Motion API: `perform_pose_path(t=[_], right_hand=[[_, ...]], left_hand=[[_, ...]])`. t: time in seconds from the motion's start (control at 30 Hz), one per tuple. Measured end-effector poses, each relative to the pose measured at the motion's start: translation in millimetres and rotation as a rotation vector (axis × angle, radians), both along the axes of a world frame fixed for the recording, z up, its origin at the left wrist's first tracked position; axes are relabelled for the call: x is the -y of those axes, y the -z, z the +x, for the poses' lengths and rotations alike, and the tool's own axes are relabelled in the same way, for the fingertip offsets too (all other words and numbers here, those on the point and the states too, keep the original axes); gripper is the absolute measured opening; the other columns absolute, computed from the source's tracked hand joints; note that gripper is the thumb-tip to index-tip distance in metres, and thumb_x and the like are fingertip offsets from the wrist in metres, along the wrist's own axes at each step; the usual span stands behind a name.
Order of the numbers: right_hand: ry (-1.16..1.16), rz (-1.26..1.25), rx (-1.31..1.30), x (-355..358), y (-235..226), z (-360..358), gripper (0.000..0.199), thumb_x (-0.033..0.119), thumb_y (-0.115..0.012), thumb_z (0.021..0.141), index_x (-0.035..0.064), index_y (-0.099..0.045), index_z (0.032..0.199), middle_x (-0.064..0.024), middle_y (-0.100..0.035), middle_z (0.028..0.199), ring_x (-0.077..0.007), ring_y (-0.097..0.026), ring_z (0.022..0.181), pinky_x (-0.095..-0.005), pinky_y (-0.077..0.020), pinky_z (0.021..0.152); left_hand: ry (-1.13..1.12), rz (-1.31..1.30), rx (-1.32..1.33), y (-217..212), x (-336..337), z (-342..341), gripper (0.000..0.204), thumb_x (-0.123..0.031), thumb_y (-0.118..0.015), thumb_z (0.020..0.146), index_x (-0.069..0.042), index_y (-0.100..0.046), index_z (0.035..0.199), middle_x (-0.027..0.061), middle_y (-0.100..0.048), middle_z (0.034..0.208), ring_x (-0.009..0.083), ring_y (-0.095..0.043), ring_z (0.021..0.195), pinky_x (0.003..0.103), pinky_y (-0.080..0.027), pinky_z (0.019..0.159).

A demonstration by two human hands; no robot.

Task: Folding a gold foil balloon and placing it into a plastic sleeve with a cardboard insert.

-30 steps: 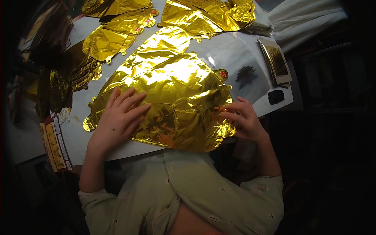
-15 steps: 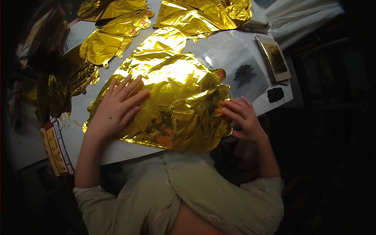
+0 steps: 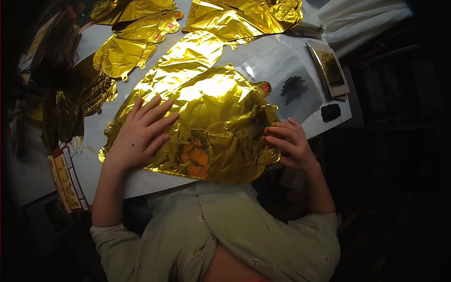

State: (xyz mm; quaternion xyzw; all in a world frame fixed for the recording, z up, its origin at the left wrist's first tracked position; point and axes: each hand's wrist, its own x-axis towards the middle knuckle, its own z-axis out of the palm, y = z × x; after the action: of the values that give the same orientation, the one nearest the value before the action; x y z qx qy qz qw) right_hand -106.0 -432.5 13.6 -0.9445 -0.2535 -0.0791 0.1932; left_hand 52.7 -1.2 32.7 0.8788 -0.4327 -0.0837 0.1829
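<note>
A flat, uninflated gold foil balloon (image 3: 197, 113) lies in front of me, its near edge reaching the table's front edge. It is crinkled and shiny, with small tabs along its rim and a red spot on one tab at the right. My left hand (image 3: 141, 134) is open, palm down, its spread fingers resting on the left part of the foil. At the right edge of the balloon is my right hand (image 3: 293, 143), open with bent fingers whose tips touch the foil. Its thumb shows only in part.
More gold foil balloons (image 3: 124, 54) lie at the far left, and others (image 3: 239, 21) at the far middle. Clear plastic film (image 3: 277, 70) lies on the right, near a framed gold piece (image 3: 329, 70) and a black lump (image 3: 330, 113). A red-edged packet (image 3: 68, 178) sits at the left edge.
My right hand's fingers have drawn slightly closer together at the foil's edge. My left hand has shifted very slightly on the foil, and the reflections on it have changed.
</note>
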Motion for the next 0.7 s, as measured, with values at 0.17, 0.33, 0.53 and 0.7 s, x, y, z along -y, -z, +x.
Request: perform_pose_path(t=[0.17,0.33,0.53,0.7], right_hand=[[-0.013,0.060,-0.034,-3,-6,3,0.063,0.002,-0.074,0.068,0.0186,-0.073,0.129,-0.0041,-0.066,0.137,-0.0291,-0.062,0.131,-0.0572,-0.0374,0.119],[-0.096,0.017,-0.023,0,2,9,0.058,0.004,-0.074,0.071,0.0179,-0.075,0.126,-0.0048,-0.066,0.136,-0.0293,-0.063,0.128,-0.0569,-0.0384,0.118],[-0.085,0.061,-0.041,-20,-4,9,0.048,0.026,-0.082,0.080,0.0183,-0.075,0.127,-0.0051,-0.066,0.136,-0.0297,-0.063,0.128,-0.0556,-0.0399,0.116],[-0.122,-0.040,0.065,-17,12,4,0.041,0.031,-0.081,0.085,0.0196,-0.077,0.124,-0.0061,-0.067,0.135,-0.0300,-0.063,0.128,-0.0533,-0.0430,0.115]], left_hand=[[-0.008,-0.010,-0.025,6,-1,0,0.055,-0.024,-0.067,0.097,-0.019,-0.058,0.152,0.0071,-0.042,0.168,0.0341,-0.032,0.158,0.057,-0.018,0.131],[-0.025,-0.024,-0.009,5,0,-1,0.053,-0.024,-0.067,0.099,-0.021,-0.059,0.151,0.0054,-0.045,0.166,0.0330,-0.034,0.157,0.056,-0.019,0.131],[-0.015,-0.030,-0.001,8,-1,-1,0.053,-0.025,-0.067,0.099,-0.020,-0.059,0.151,0.0035,-0.044,0.167,0.0321,-0.035,0.157,0.056,-0.019,0.131],[-0.006,-0.027,0.019,8,-2,1,0.054,-0.026,-0.066,0.099,-0.020,-0.058,0.152,0.0031,-0.045,0.167,0.0317,-0.035,0.157,0.055,-0.020,0.131]])
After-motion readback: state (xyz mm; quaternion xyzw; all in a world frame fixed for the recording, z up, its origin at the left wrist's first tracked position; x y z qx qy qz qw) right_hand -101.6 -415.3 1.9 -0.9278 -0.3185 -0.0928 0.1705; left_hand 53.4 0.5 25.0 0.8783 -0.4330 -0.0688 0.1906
